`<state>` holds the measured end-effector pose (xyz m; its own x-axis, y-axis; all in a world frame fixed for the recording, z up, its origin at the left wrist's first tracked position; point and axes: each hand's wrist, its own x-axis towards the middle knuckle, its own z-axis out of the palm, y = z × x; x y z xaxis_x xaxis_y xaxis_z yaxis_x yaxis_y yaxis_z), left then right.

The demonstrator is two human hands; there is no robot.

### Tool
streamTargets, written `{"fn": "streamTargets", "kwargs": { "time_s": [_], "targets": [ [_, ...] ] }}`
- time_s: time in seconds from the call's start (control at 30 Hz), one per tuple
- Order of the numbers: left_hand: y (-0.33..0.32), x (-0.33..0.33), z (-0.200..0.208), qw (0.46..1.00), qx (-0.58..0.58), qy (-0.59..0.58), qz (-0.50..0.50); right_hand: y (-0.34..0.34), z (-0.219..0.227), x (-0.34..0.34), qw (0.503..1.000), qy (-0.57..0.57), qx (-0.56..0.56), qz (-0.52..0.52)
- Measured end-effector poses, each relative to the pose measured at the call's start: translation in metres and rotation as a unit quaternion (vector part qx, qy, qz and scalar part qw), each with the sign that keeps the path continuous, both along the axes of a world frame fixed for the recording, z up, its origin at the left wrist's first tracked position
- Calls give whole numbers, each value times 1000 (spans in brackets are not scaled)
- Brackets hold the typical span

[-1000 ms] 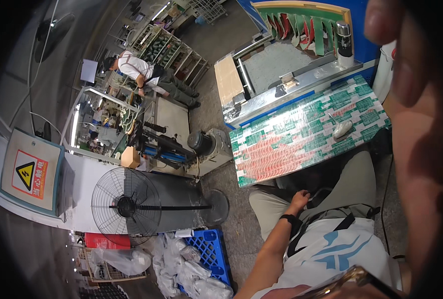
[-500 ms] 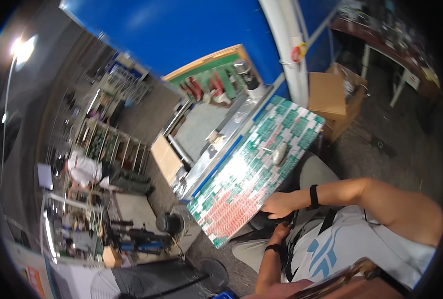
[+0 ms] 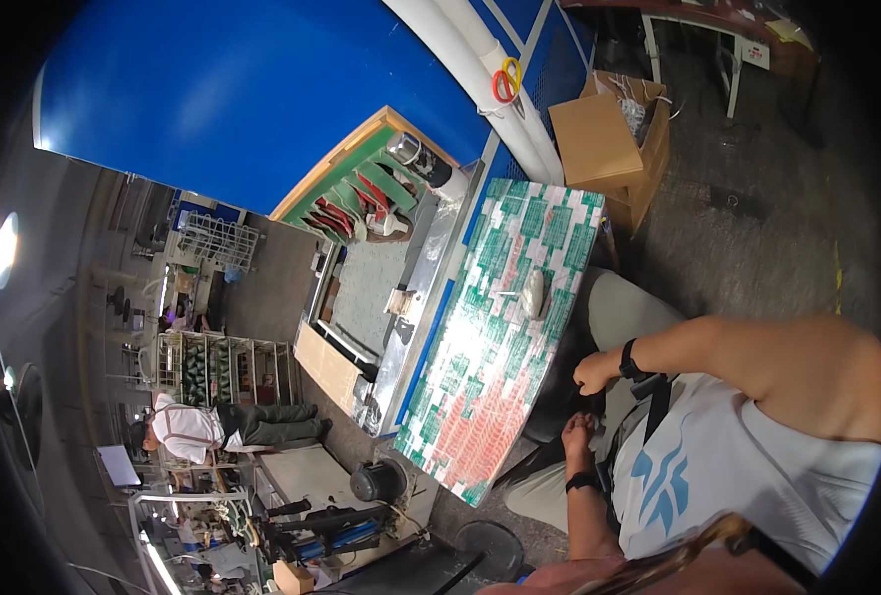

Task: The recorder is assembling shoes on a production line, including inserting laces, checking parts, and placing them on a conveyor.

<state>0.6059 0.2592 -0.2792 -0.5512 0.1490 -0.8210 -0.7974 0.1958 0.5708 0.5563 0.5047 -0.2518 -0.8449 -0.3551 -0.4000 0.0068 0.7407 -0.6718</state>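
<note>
My right hand [image 3: 596,373] is in a loose fist beyond the edge of a tabletop [image 3: 497,327] patterned in green, white and red. Below it, my left hand [image 3: 577,433] has its fingers curled, palm partly turned up. Whether either hand pinches something small cannot be made out. A dark, smooth shape [image 3: 552,402] lies between the hands and the table edge, partly hidden. On the tabletop rests an oblong pale grey object [image 3: 533,294], with a thin white stick [image 3: 506,294] beside it.
A metal-edged bench [image 3: 371,288] adjoins the table, holding a steel flask [image 3: 411,154] and a green-lined board [image 3: 346,198] with red and green pieces. Scissors [image 3: 507,79] hang on a white pipe. A cardboard box [image 3: 599,134], a motor [image 3: 378,483] and a person [image 3: 192,428] are nearby.
The view has turned and shifted. My right hand has drawn back from over the table edge, toward my body, and its fingers have curled in. The left hand stays low near my lap.
</note>
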Motion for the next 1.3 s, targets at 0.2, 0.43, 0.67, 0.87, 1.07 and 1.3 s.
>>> {"fn": "streamTargets", "kwargs": {
  "time_s": [0.2, 0.43, 0.67, 0.87, 1.07, 1.3],
  "targets": [
    [-4, -4, 7, 999, 21, 29, 40, -6, -2, -7, 1000, -3, -21, 23],
    [11, 1, -12, 997, -1, 69, 27, 9, 19, -4, 999, 26, -24, 17],
    [-16, -52, 173, 840, -73, 520, -134, -6, 44, 7, 993, 22, -97, 68],
    [-173, -184, 160, 764, -430, 481, -15, -5, 153, -41, 958, -47, -205, 196],
    [-169, -202, 131, 762, -533, 367, 11, 34, 235, -191, 977, 137, -154, 57],
    [-148, -194, 116, 660, -624, 418, -37, 82, 248, -422, 914, 404, -22, 20]
  ]
}}
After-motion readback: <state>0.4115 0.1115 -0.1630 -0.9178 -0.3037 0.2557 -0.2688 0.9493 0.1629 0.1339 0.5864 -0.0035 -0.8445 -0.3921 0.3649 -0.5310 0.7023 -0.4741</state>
